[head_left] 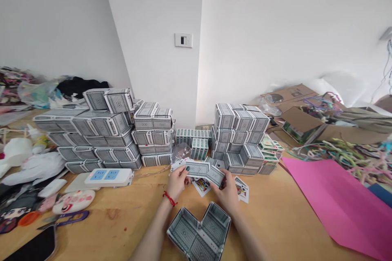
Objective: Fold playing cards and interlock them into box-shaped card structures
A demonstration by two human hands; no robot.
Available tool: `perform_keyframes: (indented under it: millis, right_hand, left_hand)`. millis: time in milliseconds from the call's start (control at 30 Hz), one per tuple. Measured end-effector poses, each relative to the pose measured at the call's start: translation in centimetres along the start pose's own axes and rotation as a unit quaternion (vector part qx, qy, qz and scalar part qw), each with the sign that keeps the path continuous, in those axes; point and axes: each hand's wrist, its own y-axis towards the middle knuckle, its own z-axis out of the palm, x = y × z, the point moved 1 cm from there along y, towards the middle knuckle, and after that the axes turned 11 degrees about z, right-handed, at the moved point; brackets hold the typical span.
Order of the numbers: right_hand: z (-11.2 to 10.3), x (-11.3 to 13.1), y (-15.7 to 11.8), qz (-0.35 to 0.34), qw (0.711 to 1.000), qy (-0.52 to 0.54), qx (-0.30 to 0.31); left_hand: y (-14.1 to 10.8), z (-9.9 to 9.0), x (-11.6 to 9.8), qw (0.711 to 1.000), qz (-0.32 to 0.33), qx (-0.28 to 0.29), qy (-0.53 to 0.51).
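Note:
My left hand [177,180], with a red string bracelet at the wrist, has its fingers closed on a playing card strip [197,169], patterned backs showing. My right hand [228,191] grips the strip's other end, a card [216,175] angled down to the right. Whether the two pieces are joined, I cannot tell. Loose cards lie around and beneath my hands, among them a face card [201,186] and another face card [243,189] right of my right hand. Between my forearms sits an open heart-shaped box [186,228] built of cards.
Stacked card-covered blocks stand left [113,140] and right [240,130], with green card packs [199,147] between them. On the left are a white power strip [108,177], purple-handled snips [72,217] and a phone [35,248]. Pink paper [339,204] covers the right side.

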Motion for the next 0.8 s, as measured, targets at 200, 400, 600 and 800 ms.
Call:
perform_keyframes:
  millis: [200,400,600,800]
  right_hand:
    - [0.13,-0.15,0.12,-0.011,1.000,-0.003,0.016]
    - [0.07,-0.07,0.04,-0.005,1.000,-0.005,0.021]
    - [-0.19,0.42,-0.26,-0.002,1.000,0.003,0.013]
    - [-0.32,0.30,-0.16,0.024,0.999,-0.028,0.023]
  left_hand:
    - [0.03,-0.06,0.34,1.000,-0.006,0.003,-0.003]
    - [0.03,-0.15,0.29,1.000,-0.010,0.009,-0.001]
    - [0.08,-0.33,0.29,1.000,-0.011,0.020,0.005]
    - [0.02,-0.25,-0.09,0.999,-0.015,0.029,0.007]
